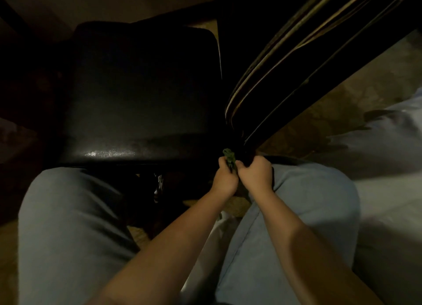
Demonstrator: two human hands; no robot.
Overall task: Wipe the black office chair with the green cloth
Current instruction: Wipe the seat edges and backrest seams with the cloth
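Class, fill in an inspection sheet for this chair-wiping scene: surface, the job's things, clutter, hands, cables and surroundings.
Surface: black chair seat, glossy, with a bright glint near its front edge.
Job's things: green cloth, bunched; only a tuft shows above the hands, by the seat's front right corner.
Clutter: dark slanted panel with pale edge stripes, right of the seat; what it is cannot be told.
Hands: left hand grips the cloth; right hand has its fingers curled at the panel's lower end, and what it holds is too dark to tell.
Cables: nothing seen.
Surroundings: dim room; pale blue trousers on the person's knees; mottled floor.
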